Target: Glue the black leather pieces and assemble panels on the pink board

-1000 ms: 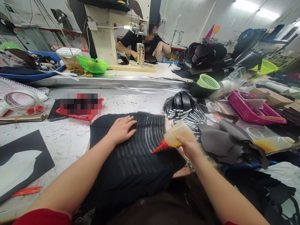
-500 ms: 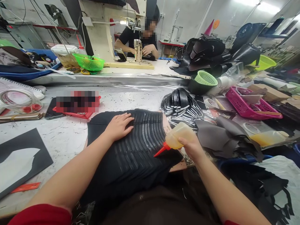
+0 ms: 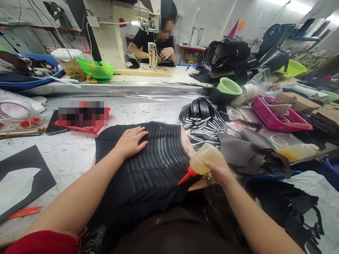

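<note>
Overlapping black fabric pieces [image 3: 156, 155] are fanned across the near edge of the table, with shiny wet-looking streaks along their exposed edges. My left hand [image 3: 132, 141] lies flat on their upper left part, fingers spread. My right hand [image 3: 218, 168] grips a squeeze bottle [image 3: 205, 157] of pale yellow liquid, probably glue. Its red nozzle [image 3: 186, 175] tilts down to the left, the tip at the lower right of the layered pieces; whether it touches them I cannot tell. Just beyond the bottle lies a bundle of black strips [image 3: 201, 118] with white ends.
A sewing machine [image 3: 106, 38] stands at the back, a seated person [image 3: 152, 46] behind it. Red tray [image 3: 87, 127] and phone [image 3: 57, 123] lie left. Pink basket [image 3: 275, 118], grey sheets [image 3: 249, 150] and a second bottle [image 3: 299, 151] are right. Dark board [image 3: 39, 176] sits near left.
The bottle in my right hand has moved slightly down and right relative to the black pieces. The whole view has shifted a little left. My left hand stays in place on the fabric.
</note>
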`<state>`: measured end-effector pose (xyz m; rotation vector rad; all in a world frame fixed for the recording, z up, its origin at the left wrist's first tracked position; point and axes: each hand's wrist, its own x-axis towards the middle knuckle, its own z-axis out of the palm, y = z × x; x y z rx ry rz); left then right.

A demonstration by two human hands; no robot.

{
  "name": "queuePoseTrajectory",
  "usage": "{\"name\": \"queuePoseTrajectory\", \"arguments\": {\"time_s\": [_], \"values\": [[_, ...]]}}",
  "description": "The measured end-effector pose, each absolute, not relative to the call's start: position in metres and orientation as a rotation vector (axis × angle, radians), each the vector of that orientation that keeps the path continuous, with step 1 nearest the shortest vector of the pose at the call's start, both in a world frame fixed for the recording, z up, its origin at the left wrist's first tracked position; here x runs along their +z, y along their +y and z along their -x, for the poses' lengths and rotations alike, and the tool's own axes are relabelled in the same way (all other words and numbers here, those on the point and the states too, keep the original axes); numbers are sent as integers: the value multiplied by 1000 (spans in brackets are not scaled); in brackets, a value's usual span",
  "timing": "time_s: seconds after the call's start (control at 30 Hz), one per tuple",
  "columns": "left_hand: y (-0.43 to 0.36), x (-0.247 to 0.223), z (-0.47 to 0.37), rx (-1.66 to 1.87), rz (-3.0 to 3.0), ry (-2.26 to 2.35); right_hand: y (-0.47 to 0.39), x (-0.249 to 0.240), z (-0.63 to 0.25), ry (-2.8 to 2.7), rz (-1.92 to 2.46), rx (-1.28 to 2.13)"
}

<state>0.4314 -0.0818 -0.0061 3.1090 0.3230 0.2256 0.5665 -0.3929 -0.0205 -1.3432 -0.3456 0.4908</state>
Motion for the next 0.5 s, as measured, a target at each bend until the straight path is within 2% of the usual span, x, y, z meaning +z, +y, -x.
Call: {"name": "queuePoseTrajectory", "arguments": {"time_s": [0.2,0.5], "values": [[-81,-6,-430,240,-3108,317,-383,-17,-578,-154,1200,540],[-79,-6,-425,247,-3109,312,-276,-6,-602,-216,1207,309]]}}
